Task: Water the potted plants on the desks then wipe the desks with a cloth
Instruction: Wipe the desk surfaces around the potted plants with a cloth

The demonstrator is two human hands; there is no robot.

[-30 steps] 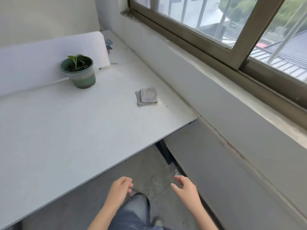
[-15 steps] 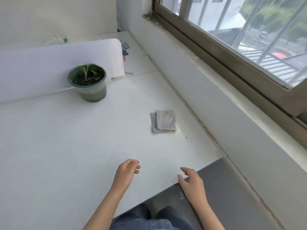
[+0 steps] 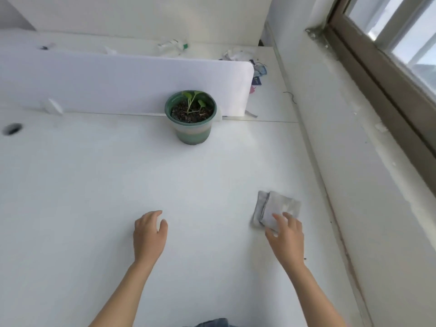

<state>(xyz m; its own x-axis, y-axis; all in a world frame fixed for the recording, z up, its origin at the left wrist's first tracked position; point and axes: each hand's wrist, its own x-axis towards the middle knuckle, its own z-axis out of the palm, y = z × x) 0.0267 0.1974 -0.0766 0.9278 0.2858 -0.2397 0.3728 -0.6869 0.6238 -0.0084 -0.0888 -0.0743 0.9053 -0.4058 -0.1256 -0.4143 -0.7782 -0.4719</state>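
head view | progress: wiping looks not yet begun, watering cannot be judged | cloth [image 3: 277, 210]: grey, folded, flat on tabletop [image 3: 94, 185] near window wall | right hand [image 3: 286, 239]: fingers spread, tips over cloth's near edge, no grip yet | left hand [image 3: 149, 234]: loosely curled, empty | potted plant [image 3: 191, 119]: upright by divider

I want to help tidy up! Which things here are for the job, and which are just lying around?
For the job:
potted plant
folded grey cloth, right hand reaching onto it
white desk

Just lying about:
plastic bottle behind the divider
small clutter near the wall
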